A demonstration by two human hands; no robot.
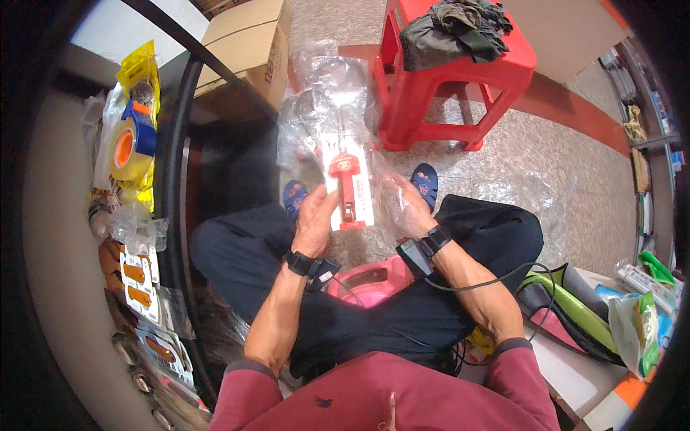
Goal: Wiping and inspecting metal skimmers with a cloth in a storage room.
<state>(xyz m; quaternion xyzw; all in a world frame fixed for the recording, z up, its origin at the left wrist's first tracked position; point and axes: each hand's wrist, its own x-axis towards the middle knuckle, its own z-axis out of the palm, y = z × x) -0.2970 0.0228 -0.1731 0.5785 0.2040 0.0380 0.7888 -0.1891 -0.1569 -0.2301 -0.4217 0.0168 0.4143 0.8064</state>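
Between my knees is a white card [364, 192] with a red-handled tool [346, 187] on it. A thin part of the tool runs up from the handle, too blurred by plastic to name. My left hand [314, 217] is closed on the card's left edge, thumb at its face. Clear plastic wrap [327, 79] spreads beyond the card's far end and along its right side. My right hand [407, 207] is closed on that wrap beside the card's right edge, its fingers partly covered by the film. Each wrist wears a black strap with a small box.
A red plastic stool [460, 86] with a dark cloth [460, 32] stands ahead. Cardboard boxes [248, 43] are at the far left. Hanging packages and a tape roll [134, 149] line the left rack. A pink stool [370, 280] is beneath me; a cable crosses my right forearm.
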